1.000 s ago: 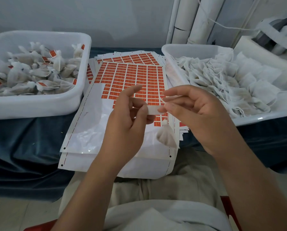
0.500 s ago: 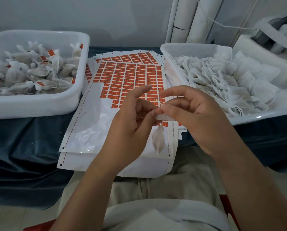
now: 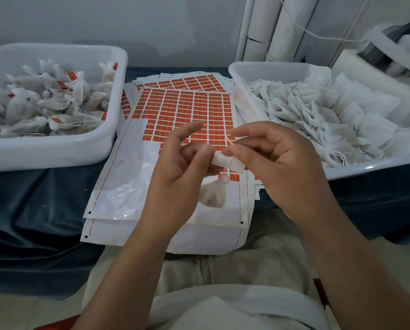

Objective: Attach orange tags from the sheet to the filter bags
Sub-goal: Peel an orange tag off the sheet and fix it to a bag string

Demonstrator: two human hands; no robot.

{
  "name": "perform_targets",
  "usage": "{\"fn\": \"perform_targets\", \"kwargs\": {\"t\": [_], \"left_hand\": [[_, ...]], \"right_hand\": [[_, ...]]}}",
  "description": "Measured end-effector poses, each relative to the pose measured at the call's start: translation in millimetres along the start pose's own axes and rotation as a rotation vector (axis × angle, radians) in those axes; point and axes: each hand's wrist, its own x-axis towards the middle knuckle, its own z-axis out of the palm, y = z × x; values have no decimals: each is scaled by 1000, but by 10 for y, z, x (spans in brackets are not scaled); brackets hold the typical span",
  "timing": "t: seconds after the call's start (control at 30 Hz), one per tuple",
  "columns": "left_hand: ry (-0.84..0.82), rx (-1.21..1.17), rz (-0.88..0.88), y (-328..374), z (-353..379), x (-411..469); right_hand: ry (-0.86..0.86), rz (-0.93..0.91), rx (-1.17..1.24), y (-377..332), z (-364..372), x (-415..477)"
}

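Ok so, big picture first: the desk [image 3: 32,210] has a dark cloth over it. The left tub [image 3: 56,153] is full of bags that already carry orange tags, and the right tub [image 3: 342,172] holds plain ones. The sheet [image 3: 187,110] lies flat between them, with its near rows already peeled off.

My left hand [image 3: 175,177] pinches the left end of the tag [image 3: 227,161] with the index finger sticking out free. My right hand [image 3: 282,167] pinches the right end. Both are up in the air, just above the sheet's near edge.

The filter bag [image 3: 214,194] dangles right under the tag, knotted neck up and belly down, so its long axis is roughly vertical. The tag shows its white side to me and runs left to right, dipping a bit toward the right. The string [image 3: 230,141] crosses its middle.

Looks to me like the wrapping step: the tag is going around the string. Next I'd guess it needs a firm squeeze so the sticky halves close evenly on the string, then a toss into the left tub.
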Motion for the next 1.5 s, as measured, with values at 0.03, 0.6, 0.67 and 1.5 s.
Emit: {"fn": "perform_targets", "kwargs": {"t": [0.03,0.6,0.67,1.5], "left_hand": [[28,-73,-104,16,25,2],[-99,41,-302,-32,4,7],[-90,-154,-424,-46,17,33],[-233,-318,-591,-120,-38,50]], "right_hand": [[6,-5,15,3,7,-2],[62,2,99,76,24,7],[64,2,117,72,33,2],[-80,35,47,59,60,7]]}}
